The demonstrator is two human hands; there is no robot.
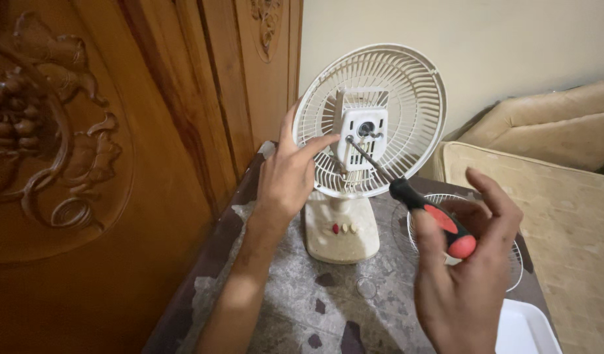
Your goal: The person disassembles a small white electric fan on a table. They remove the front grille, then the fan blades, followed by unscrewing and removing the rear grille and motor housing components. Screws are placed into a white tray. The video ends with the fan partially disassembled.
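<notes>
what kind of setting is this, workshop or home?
Likely a home room, not a workshop: carved wooden furniture, a beige cushioned sofa, and a small white table fan on a worn covered table.

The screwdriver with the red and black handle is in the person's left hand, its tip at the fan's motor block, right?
Not quite: the head view shows the screwdriver in the right hand. The left hand steadies the fan. The tip is indeed at the motor block.
</notes>
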